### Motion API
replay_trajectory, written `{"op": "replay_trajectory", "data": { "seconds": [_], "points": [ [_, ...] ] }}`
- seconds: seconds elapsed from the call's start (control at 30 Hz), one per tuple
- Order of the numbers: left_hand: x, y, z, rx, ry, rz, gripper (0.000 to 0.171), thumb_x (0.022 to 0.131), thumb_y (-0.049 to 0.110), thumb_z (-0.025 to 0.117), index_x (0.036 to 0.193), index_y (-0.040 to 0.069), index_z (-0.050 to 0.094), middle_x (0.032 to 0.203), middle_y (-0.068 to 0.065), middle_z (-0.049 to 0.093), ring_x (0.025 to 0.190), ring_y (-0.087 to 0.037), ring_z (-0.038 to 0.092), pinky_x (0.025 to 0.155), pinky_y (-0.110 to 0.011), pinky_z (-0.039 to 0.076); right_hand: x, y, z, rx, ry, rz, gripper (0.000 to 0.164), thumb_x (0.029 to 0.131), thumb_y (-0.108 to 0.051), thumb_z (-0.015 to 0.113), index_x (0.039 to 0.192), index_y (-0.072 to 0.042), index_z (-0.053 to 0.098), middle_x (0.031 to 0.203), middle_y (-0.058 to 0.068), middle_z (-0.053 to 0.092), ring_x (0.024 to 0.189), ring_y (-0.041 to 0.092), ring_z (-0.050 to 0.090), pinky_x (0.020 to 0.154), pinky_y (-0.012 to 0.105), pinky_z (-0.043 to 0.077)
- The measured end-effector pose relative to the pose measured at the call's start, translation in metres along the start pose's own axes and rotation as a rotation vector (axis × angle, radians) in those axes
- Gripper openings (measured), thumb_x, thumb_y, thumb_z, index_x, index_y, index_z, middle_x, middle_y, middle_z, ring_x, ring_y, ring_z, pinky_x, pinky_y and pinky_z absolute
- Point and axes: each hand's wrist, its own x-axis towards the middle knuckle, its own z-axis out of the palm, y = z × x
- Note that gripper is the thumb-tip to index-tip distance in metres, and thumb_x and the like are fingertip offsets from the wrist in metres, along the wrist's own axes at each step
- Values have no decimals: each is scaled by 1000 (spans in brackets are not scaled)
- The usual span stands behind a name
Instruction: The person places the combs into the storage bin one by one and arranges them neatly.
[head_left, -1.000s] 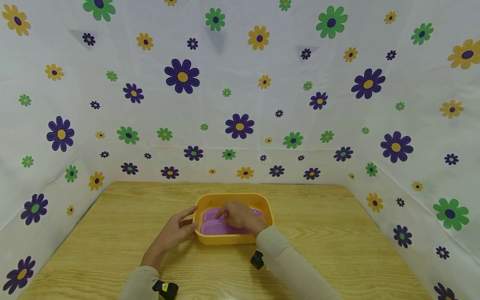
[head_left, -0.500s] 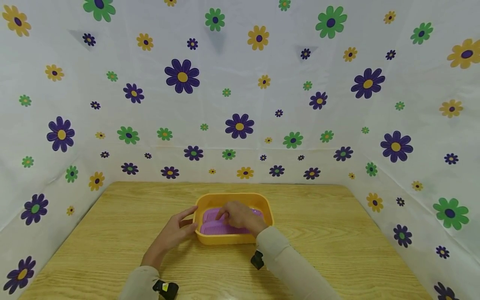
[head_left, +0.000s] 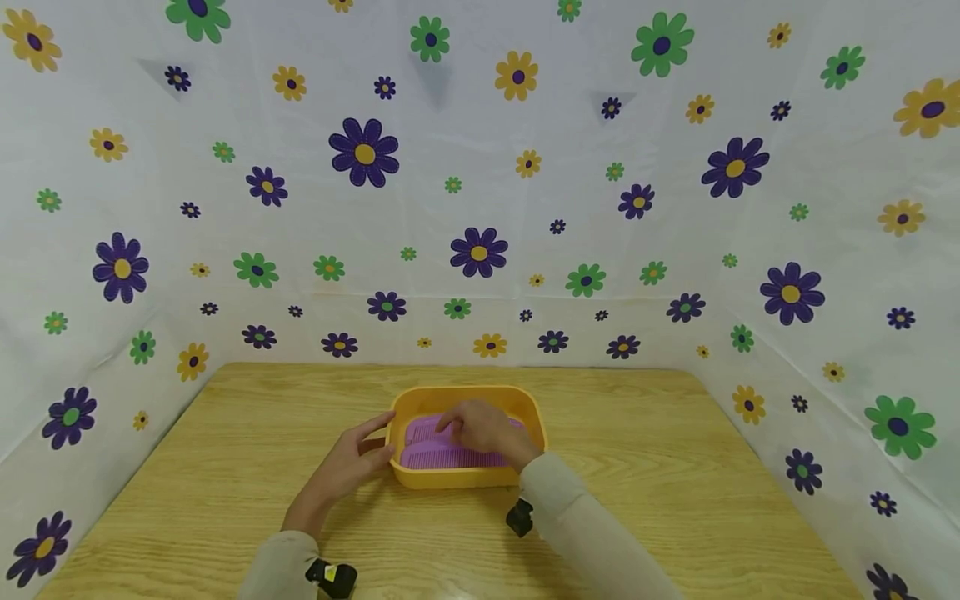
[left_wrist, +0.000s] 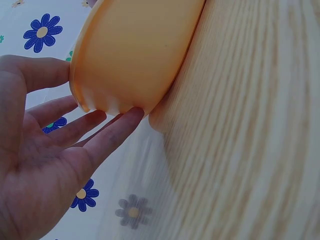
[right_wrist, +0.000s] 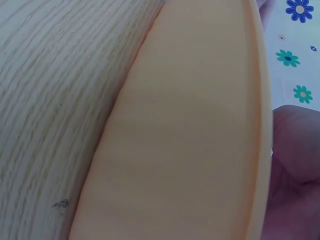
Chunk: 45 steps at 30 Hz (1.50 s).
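A yellow plastic tub [head_left: 459,478] stands on the wooden table in the head view. Inside it lie purple combs, the near one [head_left: 431,459] with its teeth toward me and a second [head_left: 425,431] behind it. My left hand [head_left: 347,462] touches the tub's left end with fairly straight fingers; the left wrist view shows the fingertips [left_wrist: 134,114] on the outer wall and the thumb at the rim. My right hand [head_left: 480,429] is inside the tub over the combs, index finger bent down. The tub's wall hides its fingers in the right wrist view, so any grip is unclear.
The wooden table [head_left: 660,467] extends around the tub on all sides. White cloth [head_left: 517,208] printed with flowers encloses the table at the back and both sides. Black wrist cameras [head_left: 333,578] are strapped to both sleeves.
My right hand and forearm have shifted slightly to the right over the combs. The left hand and the tub have stayed in place.
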Motion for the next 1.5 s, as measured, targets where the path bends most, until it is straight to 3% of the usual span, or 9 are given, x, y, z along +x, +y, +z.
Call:
{"op": "replay_trajectory", "data": {
  "seconds": [0.1,0.17,0.33,0.43,0.67,1.07,1.27,1.5],
  "points": [
    [1,-1,1,14,14,-26,63,103,13,61,160,4,35,166,-26,32,143,-51,46,105,-41,58,-5,0,-4,25,7,9,27,100,-3,59,117,-11,78,126,9,75,110,23,68,105,43,57],
    [2,-2,2,19,24,-39,63,103,12,61,160,5,36,166,-24,32,143,-50,47,105,-41,58,-9,1,-7,36,12,11,25,101,-6,60,119,-10,77,124,10,75,112,26,68,106,46,56],
    [2,-3,4,18,22,-20,62,103,12,60,160,3,36,165,-26,32,141,-51,48,103,-39,59,-19,5,-14,66,33,-30,23,100,-7,63,120,-6,75,115,11,75,100,23,65,94,44,59],
    [1,-3,4,25,19,-18,63,103,13,61,160,4,35,165,-26,32,141,-50,48,103,-39,59,-27,10,-20,77,47,-46,24,100,-7,63,121,-5,75,109,9,74,94,18,63,86,35,58],
    [-1,-1,3,44,22,1,62,103,14,60,159,2,35,165,-27,32,141,-52,48,103,-42,59,-49,16,-40,77,99,-61,24,100,-7,63,122,-4,74,92,7,68,75,14,55,63,21,47],
    [-2,1,2,20,6,40,63,104,13,59,159,-3,33,164,-31,31,141,-54,46,100,-38,61,-82,46,-57,-54,225,41,26,98,-7,67,123,-7,74,88,3,67,68,10,49,62,20,43],
    [0,3,3,6,14,31,66,104,8,57,162,2,27,163,-32,31,140,-54,47,102,-41,60,-92,58,-60,-73,257,48,26,98,-6,66,124,-4,72,89,6,67,63,9,46,58,20,40],
    [1,3,5,36,43,-18,64,105,7,55,163,9,28,164,-28,32,140,-50,49,101,-40,60,-97,66,-60,-103,295,155,28,99,-11,68,126,-8,72,99,9,69,75,15,56,66,28,52]
  ]
}}
